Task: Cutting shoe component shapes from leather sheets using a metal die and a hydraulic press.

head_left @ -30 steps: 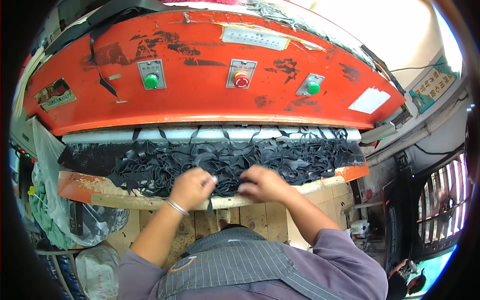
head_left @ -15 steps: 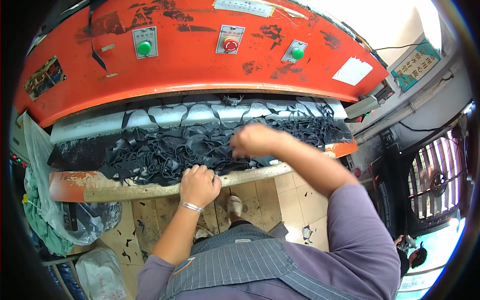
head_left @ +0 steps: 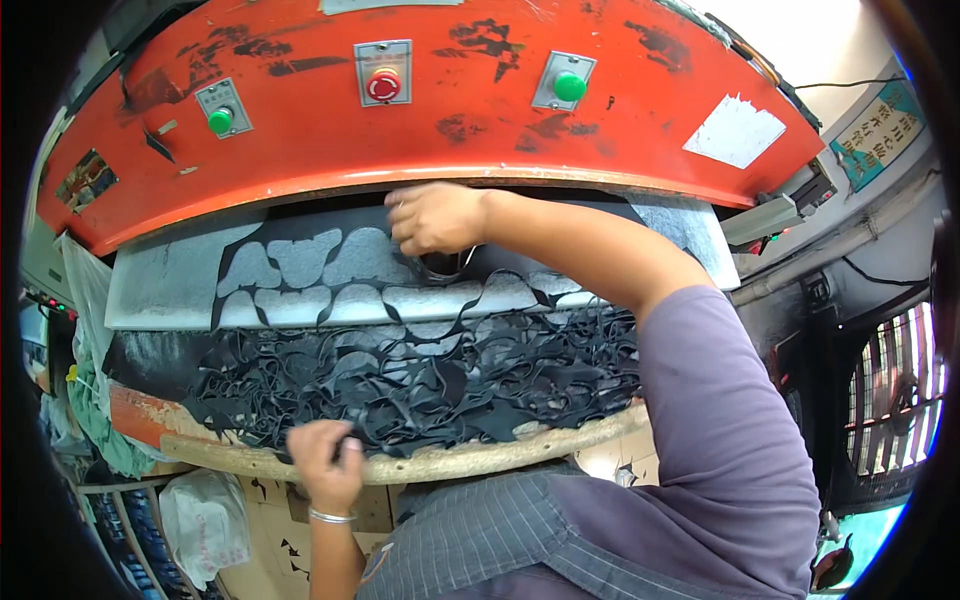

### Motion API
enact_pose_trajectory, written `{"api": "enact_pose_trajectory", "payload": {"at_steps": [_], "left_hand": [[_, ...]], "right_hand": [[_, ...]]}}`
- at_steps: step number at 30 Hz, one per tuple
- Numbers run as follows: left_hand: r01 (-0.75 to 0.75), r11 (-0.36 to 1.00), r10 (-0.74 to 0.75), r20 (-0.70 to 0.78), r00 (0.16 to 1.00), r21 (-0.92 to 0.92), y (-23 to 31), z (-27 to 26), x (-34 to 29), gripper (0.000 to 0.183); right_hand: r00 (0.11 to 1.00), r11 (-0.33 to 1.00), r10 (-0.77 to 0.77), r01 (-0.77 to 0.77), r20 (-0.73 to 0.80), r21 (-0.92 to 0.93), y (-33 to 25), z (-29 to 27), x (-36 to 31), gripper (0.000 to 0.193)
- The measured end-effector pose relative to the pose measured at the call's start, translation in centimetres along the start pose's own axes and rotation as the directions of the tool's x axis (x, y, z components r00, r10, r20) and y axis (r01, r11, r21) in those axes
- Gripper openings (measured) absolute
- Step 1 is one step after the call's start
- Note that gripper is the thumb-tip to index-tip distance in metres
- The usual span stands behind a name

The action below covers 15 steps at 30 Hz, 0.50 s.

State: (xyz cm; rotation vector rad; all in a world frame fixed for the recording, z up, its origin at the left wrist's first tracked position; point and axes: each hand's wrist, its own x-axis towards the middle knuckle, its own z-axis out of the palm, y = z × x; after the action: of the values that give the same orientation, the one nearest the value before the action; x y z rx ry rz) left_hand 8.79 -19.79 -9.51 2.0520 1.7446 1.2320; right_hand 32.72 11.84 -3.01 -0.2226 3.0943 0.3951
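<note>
My right hand [head_left: 436, 218] reaches across the white cutting pad [head_left: 160, 285], fingers curled; what they hold, if anything, is hidden. Just below it a metal cutting die [head_left: 448, 266] stands on the black sheet material [head_left: 345, 218]. Rounded cut-outs in that sheet let the white pad show through, with thin black webs between them. At the near wooden rail [head_left: 440, 464] my left hand [head_left: 328, 468] is closed, slightly blurred, with a small dark piece [head_left: 346, 436] between thumb and fingers. A tangled heap of black offcuts [head_left: 450, 375] lies between pad and rail.
Over the pad's far side hangs the orange machine beam [head_left: 330, 140], with a red button [head_left: 383, 85] and two green buttons [head_left: 570, 87]. Plastic bags [head_left: 204, 525] stand at lower left. A window grille [head_left: 895, 380] and another person [head_left: 832, 565] show at right.
My right hand has gone from above the offcuts to the die farther back. My left hand has shifted left along the rail. The view has moved closer, showing more of the pad and punched sheet.
</note>
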Motion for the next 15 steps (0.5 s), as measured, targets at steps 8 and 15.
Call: {"api": "enact_pose_trajectory", "payload": {"at_steps": [8,15], "left_hand": [[0.044,0.99,-0.023,0.16,0.987,-0.131,4.1,10.4,13.1,0.048],[-0.004,0.999,0.014,0.251,0.968,-0.043,4.2,20.1,14.0,0.067]], "right_hand": [[0.389,0.319,0.911,-0.875,0.136,0.364,-4.3,1.7,-15.4,0.021],[0.151,0.02,0.977,-0.77,0.152,0.638,-9.9,3.9,-16.7,0.034]]}}
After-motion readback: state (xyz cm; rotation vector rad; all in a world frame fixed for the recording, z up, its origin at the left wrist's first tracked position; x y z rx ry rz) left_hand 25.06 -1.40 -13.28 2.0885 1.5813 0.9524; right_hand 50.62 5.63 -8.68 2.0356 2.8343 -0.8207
